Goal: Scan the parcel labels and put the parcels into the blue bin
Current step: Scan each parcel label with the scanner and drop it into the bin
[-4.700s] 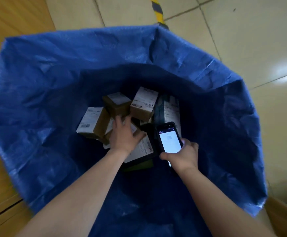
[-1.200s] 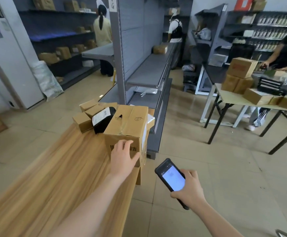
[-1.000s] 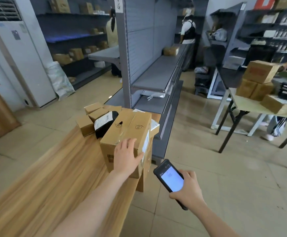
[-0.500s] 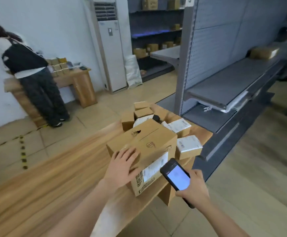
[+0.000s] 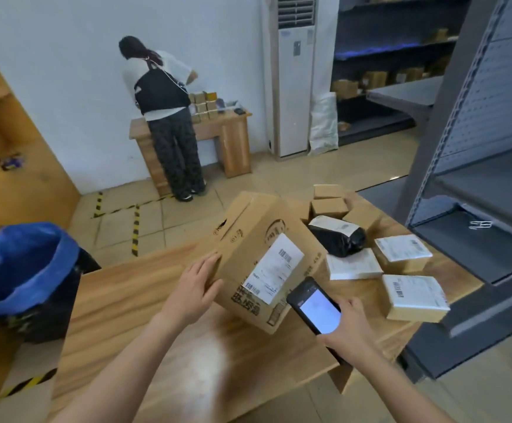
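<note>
Carton (image 5: pixel 257 236) tilted against left hand (image 5: pixel 195 288) fingers (image 5: pixel 207 265)

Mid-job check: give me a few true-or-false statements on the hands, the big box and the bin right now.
1. The left hand rests against the large brown cardboard box. True.
2. The right hand is empty. False: it holds a black handheld scanner with a lit screen.
3. The box's white label faces the camera. True.
4. The blue-lined bin stands right of the wooden table. False: it stands on the left.
5. The black plastic mailer lies in the bin. False: it lies on the table.
</note>
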The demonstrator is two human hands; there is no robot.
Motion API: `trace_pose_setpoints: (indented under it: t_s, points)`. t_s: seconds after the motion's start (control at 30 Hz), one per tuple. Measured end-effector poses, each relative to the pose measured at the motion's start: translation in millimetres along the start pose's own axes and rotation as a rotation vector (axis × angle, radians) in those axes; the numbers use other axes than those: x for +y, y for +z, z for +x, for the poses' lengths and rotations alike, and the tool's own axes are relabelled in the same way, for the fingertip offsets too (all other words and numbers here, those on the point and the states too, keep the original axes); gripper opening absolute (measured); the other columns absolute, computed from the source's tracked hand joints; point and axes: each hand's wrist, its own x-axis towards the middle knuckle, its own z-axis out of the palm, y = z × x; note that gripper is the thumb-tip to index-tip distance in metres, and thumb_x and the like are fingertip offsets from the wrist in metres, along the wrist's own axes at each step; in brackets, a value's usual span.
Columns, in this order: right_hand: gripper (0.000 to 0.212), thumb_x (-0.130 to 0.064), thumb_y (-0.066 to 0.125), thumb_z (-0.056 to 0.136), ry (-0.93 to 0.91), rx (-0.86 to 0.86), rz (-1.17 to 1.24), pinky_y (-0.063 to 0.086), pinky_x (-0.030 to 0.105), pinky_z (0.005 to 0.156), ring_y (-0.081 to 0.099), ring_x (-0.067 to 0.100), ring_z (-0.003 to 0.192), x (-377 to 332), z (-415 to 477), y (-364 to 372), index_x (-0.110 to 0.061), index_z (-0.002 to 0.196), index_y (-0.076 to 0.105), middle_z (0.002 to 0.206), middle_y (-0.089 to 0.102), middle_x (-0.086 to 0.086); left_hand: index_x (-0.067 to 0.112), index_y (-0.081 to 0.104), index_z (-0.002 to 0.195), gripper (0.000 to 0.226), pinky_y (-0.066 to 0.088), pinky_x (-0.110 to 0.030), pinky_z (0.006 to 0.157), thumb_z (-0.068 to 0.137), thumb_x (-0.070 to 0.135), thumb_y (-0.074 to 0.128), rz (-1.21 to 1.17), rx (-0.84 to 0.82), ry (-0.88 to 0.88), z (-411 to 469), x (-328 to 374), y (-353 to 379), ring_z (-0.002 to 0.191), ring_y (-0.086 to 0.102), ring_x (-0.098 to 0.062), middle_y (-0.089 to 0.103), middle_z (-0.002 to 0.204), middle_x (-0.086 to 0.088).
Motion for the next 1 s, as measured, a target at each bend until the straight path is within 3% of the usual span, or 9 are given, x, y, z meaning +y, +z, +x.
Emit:
trace_pose_setpoints:
  t_s: [0.07, 0.2, 0.4, 0.53, 0.63, 0.77, 1.0]
  points:
    - [0.092, -0.037, 0.080, 0.050, -0.026, -0.007, -0.005, 0.051, 0.031, 0.081, 0.047, 0.008, 0.089, -7, 8, 4, -0.026, 0.132, 0.039, 0.108, 0.027, -0.013, 0.029, 0.027, 0.151, 0.057, 0.032, -0.043, 0.114, 0.099, 0.040, 0.046, -0.066, 0.031, -0.081, 6, -12, -2, 0.138, 0.033, -0.016, 0.034, 0.153, 0.004]
    - [0.095, -0.038, 0.083, 0.050, -0.056, -0.006, -0.017, 0.052, 0.031, 0.085, 0.047, 0.009, 0.094, -24, 31, 8, -0.028, 0.133, 0.038, 0.111, 0.031, -0.012, 0.029, 0.027, 0.151, 0.054, 0.030, -0.039, 0.114, 0.100, 0.037, 0.044, -0.160, 0.092, -0.194, 20, -38, -4, 0.137, 0.033, -0.014, 0.039, 0.151, 0.004]
    - [0.092, -0.034, 0.081, 0.048, -0.102, -0.065, 0.045, 0.049, 0.020, 0.066, 0.050, 0.010, 0.097, -57, 72, 21, -0.025, 0.130, 0.042, 0.115, 0.039, -0.009, 0.028, 0.028, 0.151, 0.053, 0.032, -0.043, 0.113, 0.100, 0.040, 0.040, -0.238, 0.131, -0.269, 42, -70, -2, 0.136, 0.037, -0.016, 0.043, 0.148, 0.004]
    - [0.087, -0.033, 0.080, 0.046, -0.100, -0.146, 0.102, 0.052, 0.024, 0.066, 0.053, 0.010, 0.093, -80, 95, 40, -0.030, 0.125, 0.043, 0.107, 0.050, -0.012, 0.031, 0.029, 0.150, 0.052, 0.033, -0.035, 0.110, 0.100, 0.042, 0.039, -0.243, 0.157, -0.299, 49, -89, 4, 0.133, 0.040, -0.013, 0.045, 0.146, 0.007]
    - [0.087, -0.034, 0.080, 0.047, -0.104, -0.191, 0.108, 0.046, 0.019, 0.060, 0.052, 0.006, 0.089, -93, 106, 55, -0.031, 0.125, 0.043, 0.102, 0.051, -0.016, 0.031, 0.029, 0.151, 0.052, 0.034, -0.031, 0.108, 0.101, 0.042, 0.040, -0.273, 0.116, -0.310, 50, -102, 12, 0.134, 0.040, -0.011, 0.044, 0.147, 0.009]
    - [0.088, -0.035, 0.080, 0.046, -0.103, -0.208, 0.086, 0.046, 0.022, 0.061, 0.051, 0.006, 0.092, -102, 118, 66, -0.030, 0.127, 0.044, 0.105, 0.051, -0.014, 0.030, 0.030, 0.150, 0.052, 0.036, -0.028, 0.106, 0.100, 0.036, 0.043, -0.249, -0.009, -0.322, 39, -112, 37, 0.132, 0.045, -0.013, 0.046, 0.145, 0.008]
    - [0.096, -0.033, 0.082, 0.045, -0.079, -0.205, 0.025, 0.052, 0.029, 0.071, 0.051, 0.009, 0.095, -107, 129, 62, -0.027, 0.133, 0.043, 0.107, 0.048, -0.013, 0.043, 0.029, 0.147, 0.056, 0.036, -0.027, 0.105, 0.094, 0.059, 0.035, -0.252, -0.050, -0.332, 22, -116, 59, 0.133, 0.041, -0.010, 0.044, 0.146, 0.009]
